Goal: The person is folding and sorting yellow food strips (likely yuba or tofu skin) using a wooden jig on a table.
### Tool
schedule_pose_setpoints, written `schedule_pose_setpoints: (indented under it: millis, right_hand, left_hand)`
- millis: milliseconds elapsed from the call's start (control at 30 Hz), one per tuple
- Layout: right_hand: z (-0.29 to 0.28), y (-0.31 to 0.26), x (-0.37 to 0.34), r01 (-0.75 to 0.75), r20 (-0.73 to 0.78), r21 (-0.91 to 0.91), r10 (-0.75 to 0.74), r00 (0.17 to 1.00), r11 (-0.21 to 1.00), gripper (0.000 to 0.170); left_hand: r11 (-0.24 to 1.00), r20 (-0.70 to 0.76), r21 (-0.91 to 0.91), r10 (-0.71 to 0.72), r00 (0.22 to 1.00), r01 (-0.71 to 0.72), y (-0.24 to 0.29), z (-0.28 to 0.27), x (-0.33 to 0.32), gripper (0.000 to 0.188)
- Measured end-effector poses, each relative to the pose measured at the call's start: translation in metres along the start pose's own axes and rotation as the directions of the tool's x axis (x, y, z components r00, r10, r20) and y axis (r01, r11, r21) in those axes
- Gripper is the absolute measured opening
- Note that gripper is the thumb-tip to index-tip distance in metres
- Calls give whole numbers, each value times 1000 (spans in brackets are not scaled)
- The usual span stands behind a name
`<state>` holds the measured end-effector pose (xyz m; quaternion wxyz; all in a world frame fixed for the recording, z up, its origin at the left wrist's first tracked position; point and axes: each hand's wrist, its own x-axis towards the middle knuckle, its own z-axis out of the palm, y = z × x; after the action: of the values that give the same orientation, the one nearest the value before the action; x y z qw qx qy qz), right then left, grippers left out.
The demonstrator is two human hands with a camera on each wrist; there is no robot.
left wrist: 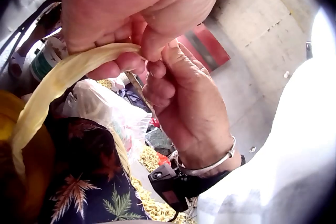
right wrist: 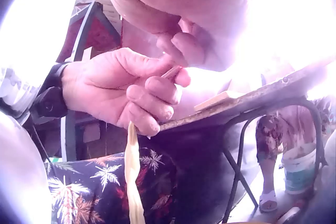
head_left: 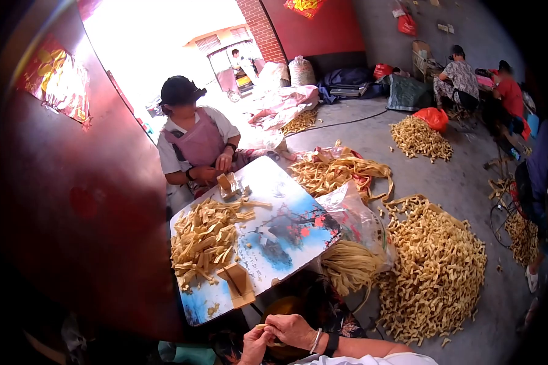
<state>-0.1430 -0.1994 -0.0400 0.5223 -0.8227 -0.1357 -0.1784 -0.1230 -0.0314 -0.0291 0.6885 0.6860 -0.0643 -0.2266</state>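
A long, flat, pale yellow strip [left wrist: 60, 79], like tofu skin, hangs down from my left hand [head_left: 254, 348]. Its fingers curl round the strip, which shows below them in the right wrist view. Thumb and fingertips of my right hand [head_left: 293, 331], with a bangle [left wrist: 212, 163] at the wrist, pinch at the strip's upper end, right against the left fingertips. Both hands meet over my lap, which is covered by dark leaf-patterned cloth [right wrist: 105, 187]. Part of the strip is hidden inside the left fingers.
The painted table [head_left: 286, 201] in front bears a heap of cut strips [head_left: 204, 237] and a wooden block [head_left: 237, 283]. A large pile of knotted pieces [head_left: 432, 274] lies right, beside a plastic bag of long strips [head_left: 350, 261]. Another person [head_left: 198, 140] sits across the table.
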Motion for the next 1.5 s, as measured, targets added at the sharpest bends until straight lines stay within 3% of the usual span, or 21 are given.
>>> schedule_pose_setpoints:
  millis: [133,233,333,433,567,667,767,933,967,1133,1200,1267,1367,1400,1500]
  right_hand:
    - [-3,-4,1,20,7,18,-20,1000,1000,15]
    - [1,-2,-2,15,3,-39,-14,1000,999,13]
    - [5,-7,-4,54,39,-215,-46,998,975,12]
    - [7,-7,-6,72,94,-235,-51,994,969,12]
    - [6,3,1,-167,35,98,165,986,981,15]
    - [-2,2,10,-242,10,178,244,970,954,16]
    - [1,12,10,-164,40,112,160,986,980,16]
    - [1,8,16,-144,51,127,139,989,981,15]
    - [0,6,21,-129,29,160,126,992,979,14]
    - [-8,3,51,-183,-1,181,186,982,966,11]
    - [-7,15,65,-62,-77,64,67,995,996,12]
    - [-12,7,82,-220,16,44,220,975,974,13]
    - [-12,-5,111,-269,28,69,268,963,961,10]
    - [-5,6,119,-142,-57,72,146,988,987,8]
    - [3,14,142,-61,-102,-9,60,993,998,10]
  left_hand:
    - [999,-26,51,-10,1000,11,-2,-1,0,15]
    - [997,-52,66,-23,998,26,-3,-2,0,15]
    - [998,-50,48,-40,998,42,-15,-9,1,14]
    - [997,-57,42,-59,997,61,-25,-14,-1,15]
    - [992,-30,125,-23,999,27,1,0,-5,16]
    - [988,-64,154,-14,998,23,19,8,-8,16]
    - [960,-88,276,-16,996,39,34,10,-11,16]
    - [934,-30,350,88,996,-72,24,-8,-6,18]
    - [877,-15,478,56,998,-42,10,-26,2,14]
    - [847,59,476,236,970,-235,29,-39,20,12]
    - [856,10,478,216,976,-194,30,-51,31,13]
    - [829,-50,494,329,943,-263,33,-62,46,13]
    - [791,-124,545,402,907,-276,63,-68,66,12]
    - [764,-128,572,441,888,-297,64,-73,76,12]
    - [730,-151,591,517,842,-342,70,-83,97,15]
